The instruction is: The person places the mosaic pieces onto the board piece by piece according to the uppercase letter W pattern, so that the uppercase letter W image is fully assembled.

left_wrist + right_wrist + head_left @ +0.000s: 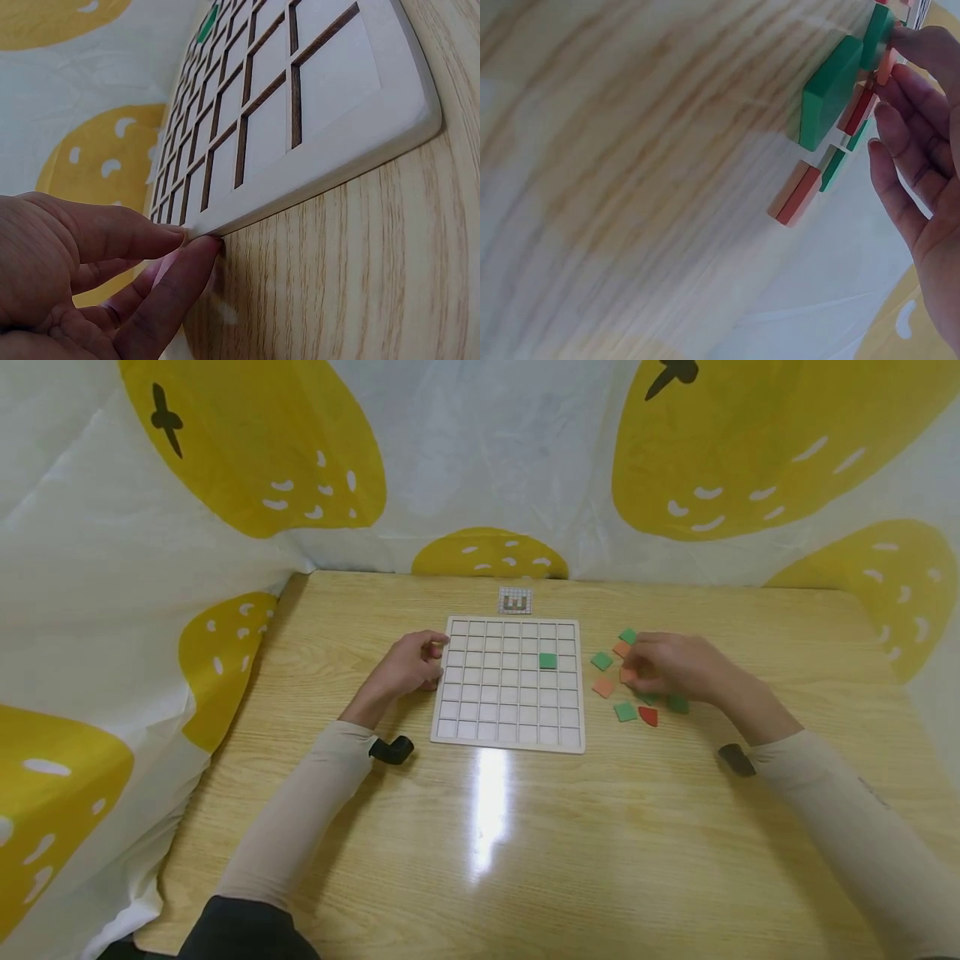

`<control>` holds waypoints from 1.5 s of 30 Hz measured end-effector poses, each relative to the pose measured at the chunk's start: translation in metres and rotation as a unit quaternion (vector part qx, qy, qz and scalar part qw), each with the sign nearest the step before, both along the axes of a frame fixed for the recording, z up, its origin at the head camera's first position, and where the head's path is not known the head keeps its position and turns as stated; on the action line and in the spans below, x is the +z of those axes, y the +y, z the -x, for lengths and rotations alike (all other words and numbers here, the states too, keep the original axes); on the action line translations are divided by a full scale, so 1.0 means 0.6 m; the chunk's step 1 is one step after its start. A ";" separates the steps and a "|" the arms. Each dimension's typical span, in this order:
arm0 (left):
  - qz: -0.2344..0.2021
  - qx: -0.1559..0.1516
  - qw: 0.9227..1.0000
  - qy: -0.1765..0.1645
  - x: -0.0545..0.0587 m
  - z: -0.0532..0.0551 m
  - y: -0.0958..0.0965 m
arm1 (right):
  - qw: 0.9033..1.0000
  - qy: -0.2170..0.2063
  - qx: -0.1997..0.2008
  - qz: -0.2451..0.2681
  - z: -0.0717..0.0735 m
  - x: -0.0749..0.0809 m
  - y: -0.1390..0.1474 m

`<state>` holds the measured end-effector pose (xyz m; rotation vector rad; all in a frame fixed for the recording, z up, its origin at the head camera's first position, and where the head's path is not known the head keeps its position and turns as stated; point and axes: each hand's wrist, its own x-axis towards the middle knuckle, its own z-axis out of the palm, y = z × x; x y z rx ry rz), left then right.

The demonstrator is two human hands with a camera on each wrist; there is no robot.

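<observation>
A pale square grid board (501, 679) lies flat on the table, with one green tile (548, 661) in a cell toward its upper right. At the board's left edge, the thumb and index finger of my left hand (408, 662) pinch the rim, seen closely in the left wrist view. My right hand (667, 664) is over the loose pieces right of the board. Between its thumb and index finger it pinches an orange tile (886, 66). Around it lie several green tiles (626, 712), other orange tiles (603, 687) and a red rounded piece (648, 717).
Behind the board lies a small card (515, 601) with a grid and a dark pattern. The wooden table (585, 860) ends against a white cloth (487, 460) with yellow prints, which also runs along the left side.
</observation>
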<state>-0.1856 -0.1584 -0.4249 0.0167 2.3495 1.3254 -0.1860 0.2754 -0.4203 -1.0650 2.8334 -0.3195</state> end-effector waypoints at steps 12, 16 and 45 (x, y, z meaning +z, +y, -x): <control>-0.006 0.001 1.000 -0.001 -0.001 0.001 0.000 | 0.999 0.042 0.024 0.011 0.000 -0.005 0.001; -0.005 0.002 1.000 0.000 -0.002 0.001 0.000 | 0.998 0.047 0.026 0.014 -0.001 -0.005 0.000; -0.001 0.006 1.000 -0.005 -0.003 0.001 0.000 | 1.000 0.012 0.016 0.008 0.007 -0.006 -0.002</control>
